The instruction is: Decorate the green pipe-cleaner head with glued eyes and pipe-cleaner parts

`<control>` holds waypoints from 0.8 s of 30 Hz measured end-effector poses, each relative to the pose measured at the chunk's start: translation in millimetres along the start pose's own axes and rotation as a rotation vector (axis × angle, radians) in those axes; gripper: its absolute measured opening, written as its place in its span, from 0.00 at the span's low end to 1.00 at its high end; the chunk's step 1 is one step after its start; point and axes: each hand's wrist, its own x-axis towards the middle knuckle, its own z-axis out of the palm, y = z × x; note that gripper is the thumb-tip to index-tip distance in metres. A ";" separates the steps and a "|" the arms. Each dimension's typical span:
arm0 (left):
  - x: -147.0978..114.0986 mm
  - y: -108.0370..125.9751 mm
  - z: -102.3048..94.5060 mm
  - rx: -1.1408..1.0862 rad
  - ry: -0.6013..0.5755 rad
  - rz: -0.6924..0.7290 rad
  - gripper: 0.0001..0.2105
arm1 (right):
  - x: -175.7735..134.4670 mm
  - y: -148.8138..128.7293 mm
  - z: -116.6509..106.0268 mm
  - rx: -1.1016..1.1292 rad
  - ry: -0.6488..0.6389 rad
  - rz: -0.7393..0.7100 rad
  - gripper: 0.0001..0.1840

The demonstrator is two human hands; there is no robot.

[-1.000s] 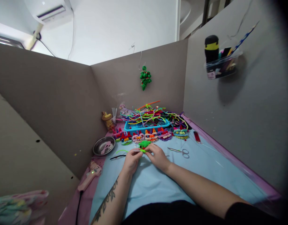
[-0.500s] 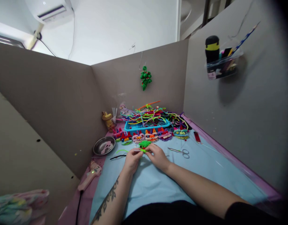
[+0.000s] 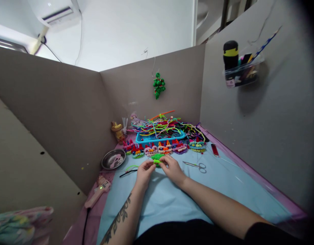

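Observation:
Between my two hands is a fuzzy green pipe-cleaner figure [image 3: 157, 157] with a brighter yellow-green piece across its near side. My left hand [image 3: 145, 170] pinches the left end of that piece between thumb and fingers. From the right, my right hand [image 3: 171, 169] is closed on the figure's other side. The fingers hide much of the figure. A black pipe cleaner [image 3: 128, 173] and a thin green one [image 3: 131, 167] lie just left of my left hand. Behind the figure stands a row of colourful pipe-cleaner heads [image 3: 165, 147].
A blue tray [image 3: 160, 140] heaped with pipe cleaners stands at the back. Scissors [image 3: 196, 165] lie to the right, near a red-handled tool [image 3: 215, 149]. On the left are a metal bowl [image 3: 113, 159] and a pink glue gun [image 3: 98, 193] with a cord.
The green figure has turned in my fingers: the red patch seen before is hidden and the yellow-green piece shows more fully. Both hands stay nearly in place.

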 end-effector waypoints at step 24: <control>0.3 -3.8 -2.8 0.133 0.042 0.053 0.11 | 1.3 -3.0 -1.4 -0.204 0.023 -0.099 0.09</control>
